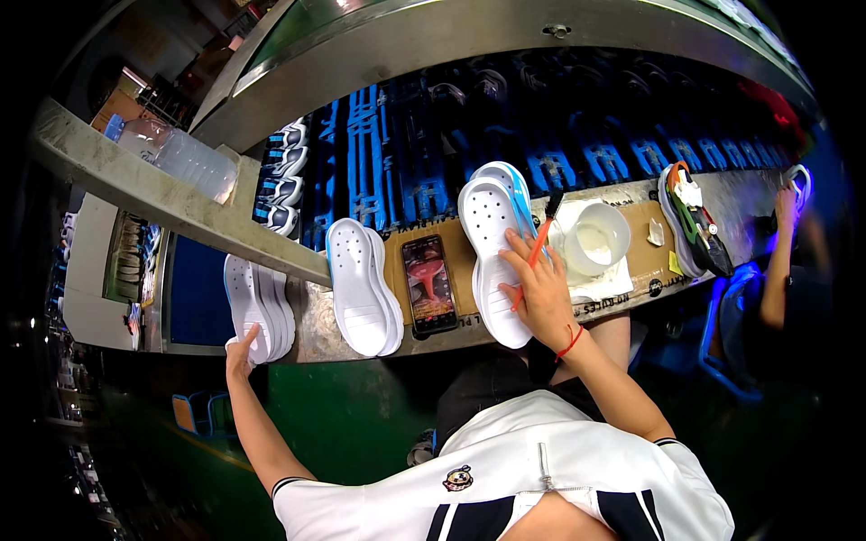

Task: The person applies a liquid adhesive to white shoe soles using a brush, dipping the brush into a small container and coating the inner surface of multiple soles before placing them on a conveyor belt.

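While our left hand [240, 353] pinches the leftmost sole stack [244, 293], thumb on top, our right hand [546, 296], fingers half-spread, holds a red brush [541, 242] over white-and-blue soles [488, 236]; another white pair [356, 279] lies between, and we cannot tell which are finished.

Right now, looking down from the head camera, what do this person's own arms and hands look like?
The left hand and right hand show no gloves. The forearms are bare below short white sleeves edged with dark trim. A thin red bracelet circles the right wrist.
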### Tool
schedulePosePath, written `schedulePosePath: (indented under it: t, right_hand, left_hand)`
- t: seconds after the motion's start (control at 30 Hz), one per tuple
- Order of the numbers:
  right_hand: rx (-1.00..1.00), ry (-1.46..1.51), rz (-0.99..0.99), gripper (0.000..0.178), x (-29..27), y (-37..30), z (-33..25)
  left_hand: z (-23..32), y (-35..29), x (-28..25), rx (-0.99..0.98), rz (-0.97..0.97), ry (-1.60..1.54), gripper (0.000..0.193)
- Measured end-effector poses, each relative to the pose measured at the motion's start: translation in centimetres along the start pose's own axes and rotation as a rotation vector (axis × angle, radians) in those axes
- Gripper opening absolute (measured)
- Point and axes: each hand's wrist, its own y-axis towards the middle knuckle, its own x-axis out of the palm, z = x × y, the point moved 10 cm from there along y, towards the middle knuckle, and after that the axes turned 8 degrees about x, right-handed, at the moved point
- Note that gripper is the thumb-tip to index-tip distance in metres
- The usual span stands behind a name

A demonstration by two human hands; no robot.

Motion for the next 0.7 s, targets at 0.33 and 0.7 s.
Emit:
schedulePosePath:
  t: [0.33, 0.7]
  right_hand:
    - [-0.029, 0.021, 0.006, 0.052, 0.1, -0.1, -0.2]
    - [-0.039, 0.029, 0.002, 0.05, 0.1, 0.1, -0.2]
  left_hand:
    - [3.5, -2.8, 3.9, -0.005, -0.139, 0.022, 0.056]
    - [-1.6, -10.6, 3.7, 0.175, 0.145, -0.523, 0.057]
